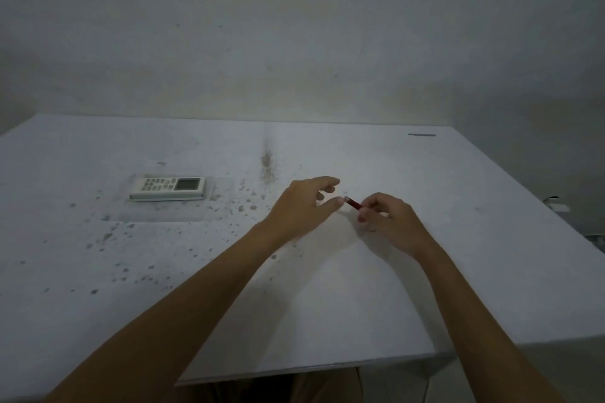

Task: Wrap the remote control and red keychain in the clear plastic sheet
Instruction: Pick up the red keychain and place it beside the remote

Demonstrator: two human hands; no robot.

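A white remote control (168, 188) lies flat on a clear plastic sheet (163, 213) at the left of the white table. The sheet is hard to make out; only its faint edges show. At the table's middle my right hand (389, 221) pinches a small red keychain (353, 203) by one end, just above the surface. My left hand (302, 204) hovers beside it with fingers spread and curled, its thumb tip close to the keychain's silver end. Whether the thumb touches it I cannot tell.
The white table (458, 271) is speckled with dark stains around its left and middle. A grey wall stands right behind it. A thin dark strip (421, 134) lies at the far right corner. A small white object (556, 204) sits past the right edge.
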